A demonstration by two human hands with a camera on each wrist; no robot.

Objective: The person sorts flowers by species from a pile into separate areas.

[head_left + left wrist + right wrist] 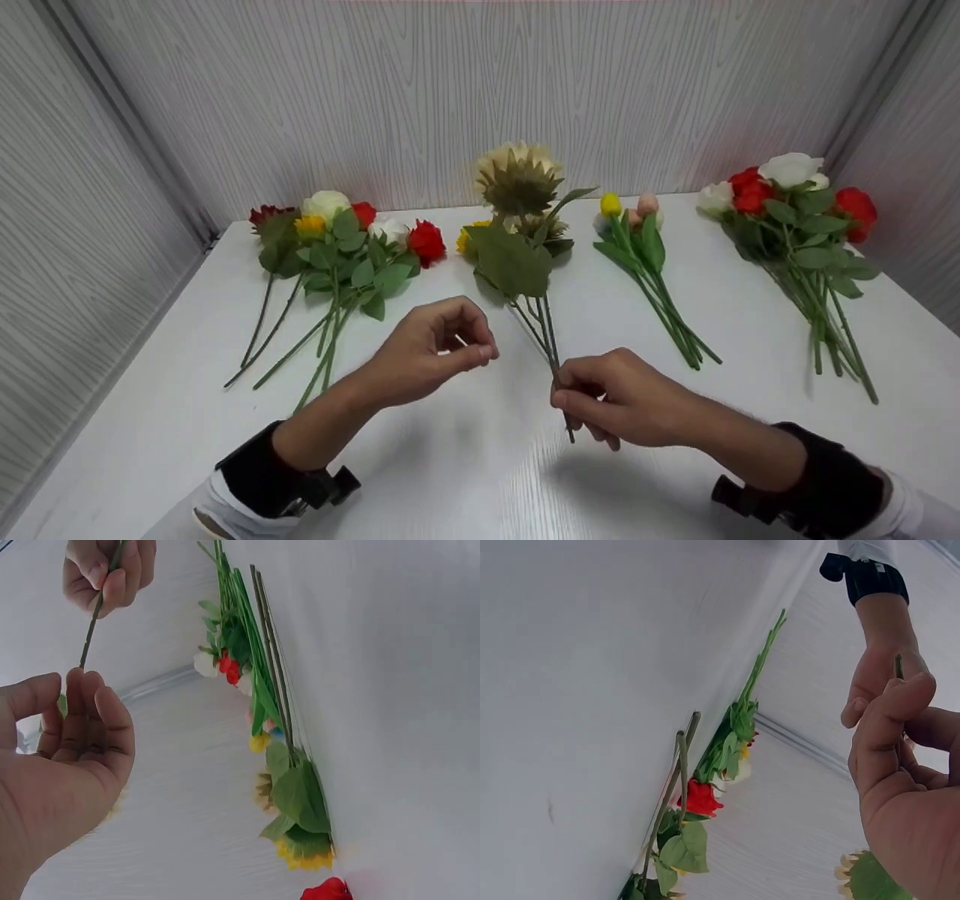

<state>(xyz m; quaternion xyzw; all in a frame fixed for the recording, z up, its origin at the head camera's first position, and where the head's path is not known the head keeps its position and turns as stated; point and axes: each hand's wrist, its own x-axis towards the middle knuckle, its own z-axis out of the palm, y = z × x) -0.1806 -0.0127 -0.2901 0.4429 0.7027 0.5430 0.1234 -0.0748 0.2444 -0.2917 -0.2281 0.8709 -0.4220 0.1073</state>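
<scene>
My right hand (622, 401) pinches the lower stem of a cream sunflower (519, 181), which is raised off the table with its head seen from behind. In the right wrist view, the cut stem end (898, 666) pokes out past the thumb of that hand (900, 787). My left hand (431, 349) hovers left of the stem with fingers loosely bent, holding nothing; the left wrist view shows its palm (67, 757) just below the stem (89, 637). Behind the raised flower lie a yellow sunflower (466, 240) and another cream sunflower (551, 227), partly covered by its leaves.
Roses and other flowers (352, 255) lie in a bunch at the left of the white table (480, 465). Tulips (649, 255) lie right of centre, and red and white roses (802, 217) at the far right. A wood-grain panel (420, 97) stands behind.
</scene>
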